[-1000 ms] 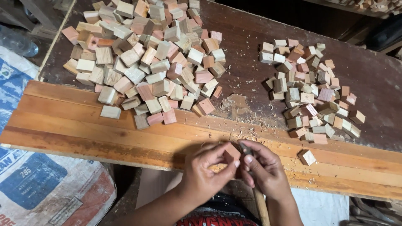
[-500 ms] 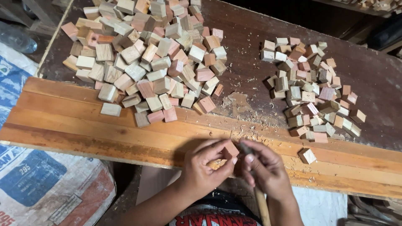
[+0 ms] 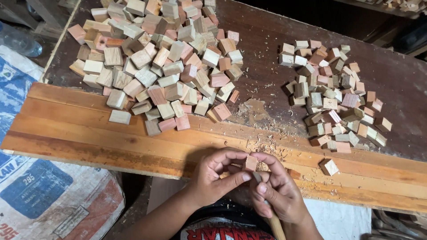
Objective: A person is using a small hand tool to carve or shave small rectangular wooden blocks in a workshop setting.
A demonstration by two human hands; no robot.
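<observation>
While our left hand (image 3: pixel 212 178) pinches a small wooden block (image 3: pixel 251 162) at six o'clock, our right hand (image 3: pixel 278 191) closes its fingers on a wooden-handled tool (image 3: pixel 275 224) touching that block. Beyond lies an orange plank (image 3: pixel 89 129); a large block pile (image 3: pixel 160 62) sits at eleven o'clock, a smaller pile (image 3: pixel 331 95) at one o'clock.

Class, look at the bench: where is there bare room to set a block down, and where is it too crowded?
Free: the plank's left stretch, below the big block pile, and the dark tabletop strip between that pile and the smaller pile. Crowded: both piles, the shavings patch, and around the left hand and right hand holding a small block.
</observation>
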